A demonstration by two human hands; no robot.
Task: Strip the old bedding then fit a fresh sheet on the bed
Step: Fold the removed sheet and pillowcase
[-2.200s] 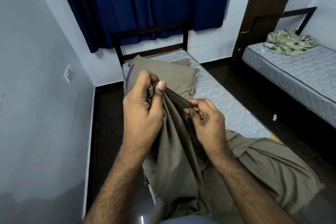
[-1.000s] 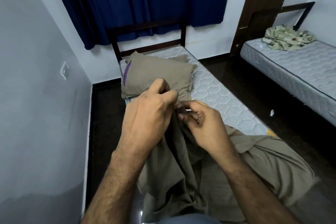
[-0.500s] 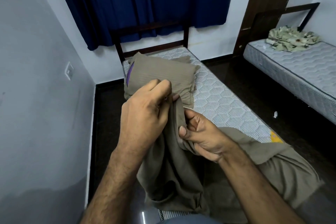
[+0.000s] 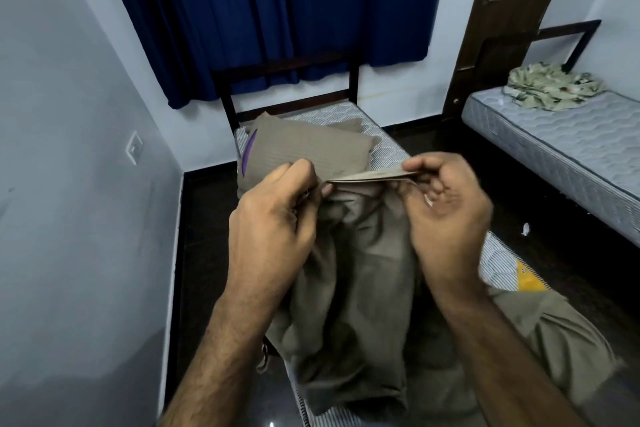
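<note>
A taupe sheet (image 4: 349,288) hangs bunched in front of me over the foot of the narrow bed, its bare quilted mattress (image 4: 384,149) showing further up. My left hand (image 4: 273,218) pinches the sheet's hem at one end. My right hand (image 4: 446,208) pinches the same hem further right, so a short stretch of edge runs taut between them. More of the sheet lies heaped at the lower right. A taupe pillow (image 4: 304,149) with a purple strip lies at the head of the bed.
A dark headboard (image 4: 287,76) and blue curtain (image 4: 270,10) stand behind the bed. A grey wall is close on the left. A second bare mattress (image 4: 571,149) with a crumpled patterned cloth (image 4: 550,87) is at the right, across dark floor. A brown door (image 4: 509,10) is beyond.
My hands, close together on the bunched sheet before, have drawn apart; the right hand moved right and up, stretching a length of hem straight between them.
</note>
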